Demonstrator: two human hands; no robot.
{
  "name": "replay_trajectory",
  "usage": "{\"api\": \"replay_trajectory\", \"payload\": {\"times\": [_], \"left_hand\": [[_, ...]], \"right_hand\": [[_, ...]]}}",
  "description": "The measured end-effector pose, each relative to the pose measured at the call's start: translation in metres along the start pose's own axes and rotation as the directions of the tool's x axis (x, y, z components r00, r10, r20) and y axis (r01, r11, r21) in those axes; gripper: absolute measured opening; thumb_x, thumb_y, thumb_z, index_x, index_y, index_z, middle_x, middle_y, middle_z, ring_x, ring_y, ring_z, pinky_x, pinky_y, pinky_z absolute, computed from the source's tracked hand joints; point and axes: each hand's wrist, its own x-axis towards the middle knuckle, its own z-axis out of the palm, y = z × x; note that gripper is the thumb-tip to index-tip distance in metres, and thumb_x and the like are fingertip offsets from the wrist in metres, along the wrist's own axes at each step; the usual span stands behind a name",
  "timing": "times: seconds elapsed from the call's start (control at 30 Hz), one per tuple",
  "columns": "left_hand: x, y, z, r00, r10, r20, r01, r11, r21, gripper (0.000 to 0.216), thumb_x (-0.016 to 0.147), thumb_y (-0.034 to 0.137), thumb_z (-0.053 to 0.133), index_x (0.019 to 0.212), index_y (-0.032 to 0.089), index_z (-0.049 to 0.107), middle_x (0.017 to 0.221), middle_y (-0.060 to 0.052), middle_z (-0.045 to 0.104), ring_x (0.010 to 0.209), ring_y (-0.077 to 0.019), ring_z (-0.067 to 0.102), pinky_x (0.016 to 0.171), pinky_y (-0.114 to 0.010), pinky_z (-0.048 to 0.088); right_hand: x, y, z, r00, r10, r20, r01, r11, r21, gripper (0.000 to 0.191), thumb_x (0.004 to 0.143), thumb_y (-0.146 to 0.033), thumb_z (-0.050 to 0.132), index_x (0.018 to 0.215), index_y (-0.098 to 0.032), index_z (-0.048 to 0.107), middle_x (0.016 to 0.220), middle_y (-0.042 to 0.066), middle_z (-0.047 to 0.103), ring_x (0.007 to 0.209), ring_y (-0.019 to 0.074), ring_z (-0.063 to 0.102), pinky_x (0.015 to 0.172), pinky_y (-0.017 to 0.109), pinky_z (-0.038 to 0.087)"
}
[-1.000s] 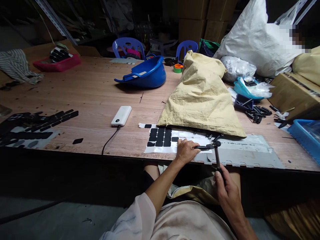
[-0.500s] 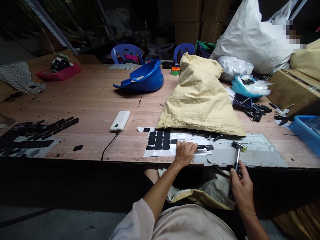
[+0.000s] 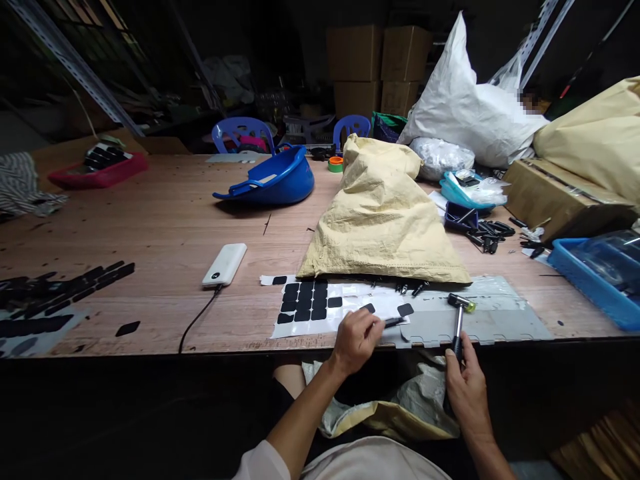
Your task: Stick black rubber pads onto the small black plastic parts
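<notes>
My left hand [image 3: 356,341] is closed around a slim black pen-like piece [image 3: 393,322], whose tip points right above the table's front edge. Under and beside it lies a white backing sheet [image 3: 350,293] carrying rows of black rounded stickers [image 3: 304,301]. One single black sticker [image 3: 405,310] sits near the sheet's right end. My right hand [image 3: 467,380] grips a small hammer [image 3: 459,327] by its dark handle. The hammer's head, with a yellow-green face, is over the grey mat [image 3: 480,320].
A large yellow sack [image 3: 380,220] stands behind the sheet, small black parts at its lower edge. Left are a white power bank [image 3: 225,265] with a cable and a tilted blue basin [image 3: 280,177]. Rightwards lie black parts [image 3: 487,233], a blue tray [image 3: 590,287] and a cardboard box [image 3: 565,197].
My left hand has drawn the black piece back towards the table edge, uncovering stickers on the sheet. The hammer stays in my right hand. The whole view has shifted slightly.
</notes>
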Motion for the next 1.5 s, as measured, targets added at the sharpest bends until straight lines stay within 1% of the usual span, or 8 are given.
{"api": "replay_trajectory", "payload": {"times": [0.13,0.27,0.43,0.57,0.7,1.0,1.3,1.5], "left_hand": [[-0.055,-0.003,0.007,0.975,0.146,0.170,-0.137,0.988,-0.067,0.042,0.107,0.049,0.041,0.100,0.026,0.076,0.087,-0.009,0.073,0.080,-0.0225,0.068,0.077,-0.036,0.050],[-0.086,-0.020,0.024,0.964,-0.113,0.242,0.096,0.992,0.079,0.036,0.106,0.041,0.043,0.100,0.026,0.075,0.095,-0.009,0.076,0.084,-0.0229,0.073,0.076,-0.034,0.053],[-0.087,-0.034,0.029,0.876,-0.383,0.293,0.300,0.908,0.292,0.028,0.100,0.028,0.052,0.118,0.025,0.073,0.107,-0.008,0.079,0.102,-0.0281,0.075,0.088,-0.037,0.054],[-0.072,-0.012,0.017,0.910,-0.187,0.371,0.164,0.982,0.092,0.025,0.094,0.026,0.062,0.113,0.029,0.077,0.103,-0.003,0.080,0.096,-0.0234,0.076,0.085,-0.032,0.054],[-0.028,0.017,0.015,0.963,0.023,0.268,-0.005,0.998,-0.068,0.021,0.098,0.027,0.058,0.100,0.027,0.080,0.095,-0.003,0.080,0.092,-0.0208,0.074,0.084,-0.029,0.053],[0.097,0.040,0.057,0.995,-0.053,0.080,0.040,0.987,0.157,0.024,0.099,0.030,0.059,0.117,0.025,0.074,0.119,-0.009,0.068,0.112,-0.0250,0.066,0.094,-0.034,0.055],[0.110,0.038,0.073,0.997,-0.073,0.037,0.063,0.972,0.226,0.021,0.098,0.032,0.063,0.105,0.021,0.078,0.116,-0.011,0.067,0.108,-0.0258,0.067,0.091,-0.036,0.055],[0.096,0.028,0.056,0.996,-0.091,0.026,0.084,0.978,0.190,0.015,0.097,0.029,0.064,0.102,0.022,0.077,0.115,-0.007,0.068,0.103,-0.0221,0.069,0.087,-0.032,0.054]], "right_hand": [[0.000,0.004,0.002,0.996,0.090,0.026,-0.091,0.994,0.059,0.083,0.091,-0.065,0.055,0.160,-0.020,0.048,0.158,0.013,0.055,0.146,0.0308,0.051,0.124,0.046,0.035],[0.002,0.006,0.003,0.994,0.101,0.033,-0.103,0.993,0.052,0.085,0.090,-0.067,0.054,0.160,-0.019,0.047,0.162,0.014,0.051,0.151,0.0316,0.045,0.126,0.046,0.032],[0.004,0.008,0.001,0.991,0.133,0.034,-0.134,0.991,0.023,0.087,0.088,-0.070,0.054,0.160,-0.022,0.048,0.156,0.014,0.058,0.143,0.0336,0.054,0.118,0.045,0.043],[0.006,0.013,0.003,0.996,0.089,0.011,-0.089,0.996,-0.005,0.086,0.088,-0.071,0.054,0.157,-0.020,0.052,0.143,0.014,0.067,0.133,0.0327,0.062,0.106,0.041,0.051],[0.008,0.019,0.005,0.998,0.053,-0.030,-0.054,0.999,-0.011,0.085,0.086,-0.071,0.056,0.154,-0.019,0.055,0.127,0.013,0.074,0.117,0.0314,0.068,0.096,0.039,0.055],[0.011,0.026,0.008,0.998,0.055,-0.004,-0.055,0.998,0.020,0.092,0.083,-0.075,0.054,0.154,-0.016,0.054,0.138,0.017,0.070,0.120,0.0340,0.068,0.104,0.045,0.054],[0.013,0.036,0.011,1.000,-0.013,-0.026,0.012,1.000,-0.024,0.091,0.086,-0.079,0.050,0.152,-0.017,0.056,0.123,0.015,0.075,0.116,0.0340,0.070,0.094,0.041,0.057],[0.011,0.033,0.008,1.000,-0.011,-0.024,0.011,0.999,-0.038,0.088,0.086,-0.077,0.053,0.153,-0.019,0.056,0.110,0.012,0.077,0.103,0.0325,0.071,0.087,0.039,0.057]]}}
